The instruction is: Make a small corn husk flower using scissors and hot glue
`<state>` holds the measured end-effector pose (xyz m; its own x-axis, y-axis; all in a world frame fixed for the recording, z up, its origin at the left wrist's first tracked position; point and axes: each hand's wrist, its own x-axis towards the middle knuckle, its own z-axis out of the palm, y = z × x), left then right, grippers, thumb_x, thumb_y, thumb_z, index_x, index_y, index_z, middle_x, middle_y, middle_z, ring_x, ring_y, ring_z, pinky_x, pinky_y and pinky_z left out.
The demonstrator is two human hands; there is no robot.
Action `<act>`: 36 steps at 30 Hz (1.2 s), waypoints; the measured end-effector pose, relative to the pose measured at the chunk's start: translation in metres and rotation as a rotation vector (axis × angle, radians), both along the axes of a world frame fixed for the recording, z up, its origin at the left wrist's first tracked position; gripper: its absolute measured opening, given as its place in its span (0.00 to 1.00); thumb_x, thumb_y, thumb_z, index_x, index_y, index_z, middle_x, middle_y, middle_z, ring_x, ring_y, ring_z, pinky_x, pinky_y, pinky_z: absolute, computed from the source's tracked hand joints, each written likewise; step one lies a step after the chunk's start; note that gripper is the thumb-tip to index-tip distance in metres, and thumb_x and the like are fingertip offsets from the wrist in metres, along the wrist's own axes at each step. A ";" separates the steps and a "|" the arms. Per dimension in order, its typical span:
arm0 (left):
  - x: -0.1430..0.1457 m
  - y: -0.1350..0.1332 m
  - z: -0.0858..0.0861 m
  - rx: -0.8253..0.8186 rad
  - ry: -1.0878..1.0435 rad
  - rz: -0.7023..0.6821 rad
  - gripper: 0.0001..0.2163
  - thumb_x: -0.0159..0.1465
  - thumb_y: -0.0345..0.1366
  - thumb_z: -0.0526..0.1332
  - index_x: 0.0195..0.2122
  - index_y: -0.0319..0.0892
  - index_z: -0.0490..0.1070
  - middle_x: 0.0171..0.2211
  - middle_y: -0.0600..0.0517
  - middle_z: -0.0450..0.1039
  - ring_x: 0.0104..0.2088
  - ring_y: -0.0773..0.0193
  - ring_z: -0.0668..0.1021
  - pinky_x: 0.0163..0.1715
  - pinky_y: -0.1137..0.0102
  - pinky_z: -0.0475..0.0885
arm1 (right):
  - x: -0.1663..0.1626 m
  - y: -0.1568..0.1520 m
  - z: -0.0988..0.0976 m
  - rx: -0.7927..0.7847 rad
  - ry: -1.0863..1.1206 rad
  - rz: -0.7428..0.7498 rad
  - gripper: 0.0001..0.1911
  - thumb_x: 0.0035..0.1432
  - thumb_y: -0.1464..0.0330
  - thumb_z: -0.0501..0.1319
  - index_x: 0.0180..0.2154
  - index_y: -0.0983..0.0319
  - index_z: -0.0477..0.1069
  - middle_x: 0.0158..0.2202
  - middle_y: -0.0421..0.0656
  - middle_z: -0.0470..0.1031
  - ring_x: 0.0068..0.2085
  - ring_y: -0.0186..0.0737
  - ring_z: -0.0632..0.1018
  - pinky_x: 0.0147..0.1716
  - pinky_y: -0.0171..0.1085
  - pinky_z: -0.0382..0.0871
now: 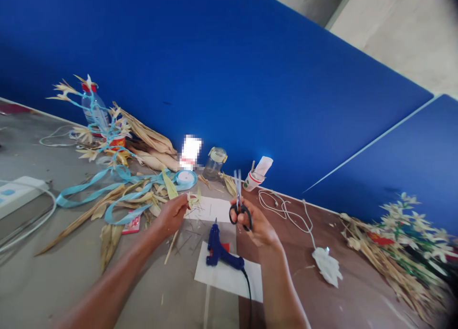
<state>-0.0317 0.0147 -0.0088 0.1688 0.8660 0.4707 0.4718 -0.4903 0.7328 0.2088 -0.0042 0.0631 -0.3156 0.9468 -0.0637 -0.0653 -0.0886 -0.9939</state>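
My left hand is closed, pinching a small pale flower that looks made of dried husk. In my right hand is a pair of scissors; fingers go through the black handles and the blades point up. Between and below my hands, a blue hot glue gun lies on a white paper sheet. Another white sheet is under and behind the flower, with thin dark wires scattered near it.
Light-blue ribbon, dried husks and a blue-stemmed flower branch crowd the left. A glass jar and a paper cup stand behind. White cable, crumpled tissue and more white flowers lie right.
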 end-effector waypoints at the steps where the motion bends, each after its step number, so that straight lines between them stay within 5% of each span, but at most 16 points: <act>1: 0.002 -0.001 -0.001 -0.010 0.013 -0.028 0.09 0.56 0.26 0.49 0.28 0.40 0.68 0.25 0.52 0.69 0.26 0.65 0.70 0.27 0.72 0.65 | -0.007 0.002 -0.004 0.016 0.066 -0.100 0.21 0.39 0.64 0.67 0.38 0.61 0.66 0.24 0.38 0.67 0.26 0.32 0.66 0.25 0.32 0.57; 5: 0.011 -0.005 -0.004 -0.018 0.067 -0.141 0.11 0.56 0.23 0.48 0.31 0.41 0.68 0.28 0.51 0.70 0.29 0.65 0.71 0.29 0.72 0.65 | -0.035 0.003 -0.019 0.007 0.150 -0.259 0.22 0.39 0.70 0.67 0.39 0.60 0.64 0.28 0.39 0.72 0.29 0.34 0.70 0.30 0.33 0.60; 14: 0.021 -0.010 -0.001 0.008 0.097 -0.199 0.11 0.56 0.23 0.47 0.29 0.41 0.66 0.25 0.53 0.67 0.27 0.66 0.70 0.27 0.72 0.64 | -0.053 -0.002 -0.032 -0.069 0.154 -0.211 0.23 0.35 0.71 0.69 0.38 0.61 0.67 0.24 0.36 0.73 0.24 0.30 0.71 0.28 0.31 0.62; 36: 0.021 -0.012 -0.005 -0.011 0.057 -0.243 0.12 0.56 0.22 0.48 0.32 0.40 0.69 0.27 0.51 0.68 0.29 0.64 0.70 0.29 0.70 0.63 | -0.048 -0.006 -0.031 -0.095 0.280 -0.098 0.21 0.35 0.76 0.70 0.35 0.62 0.70 0.23 0.35 0.72 0.23 0.27 0.70 0.25 0.28 0.61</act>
